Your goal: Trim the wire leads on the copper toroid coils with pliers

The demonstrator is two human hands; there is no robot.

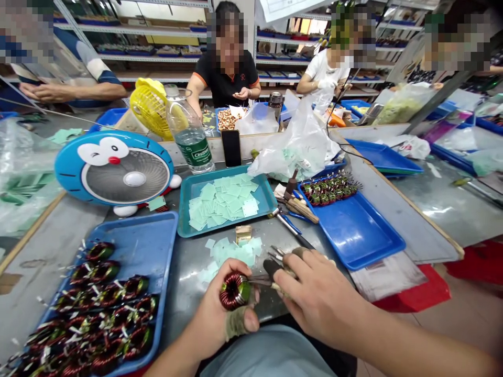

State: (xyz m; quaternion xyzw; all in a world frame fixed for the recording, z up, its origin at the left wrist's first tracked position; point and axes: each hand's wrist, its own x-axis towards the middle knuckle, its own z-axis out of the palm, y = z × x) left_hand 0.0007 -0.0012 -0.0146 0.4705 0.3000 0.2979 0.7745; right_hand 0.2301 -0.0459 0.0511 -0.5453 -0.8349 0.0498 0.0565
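The left hand (214, 314) holds a copper-wound toroidal coil (234, 291) in a narrow grip between thumb and fingers, above the near edge of the metal workbench (196, 298). A grey-green fabric wrap (238, 323) covers 1 digit of that hand. The right hand (318, 296) is closed in a narrow grip on a small hand tool (273, 267) with dark grips, and the tool's metal tips extend left to just beside the coil. Contact between tips and coil cannot be confirmed. On the near left, a blue tray (157, 246) bears rows of similar wound coils (104, 314) with silver leads. Beyond the hands, a teal tray (268, 196) holds pale green square sheets (222, 201), and more of these sheets (231, 254) lie loose on the bench. To the right, a second blue tray (361, 230) carries a row of small coils (328, 189) along its far edge. Blue-handled pliers (288, 222) lie left of that tray. A blue cartoon-face fan (113, 167) stands at left, with a water bottle (190, 136) and a phone (231, 148) beyond it. At the far side of the bench, 1 person in a black shirt (226, 78) and 1 person in a white shirt and gloves (326, 70) work over further trays.
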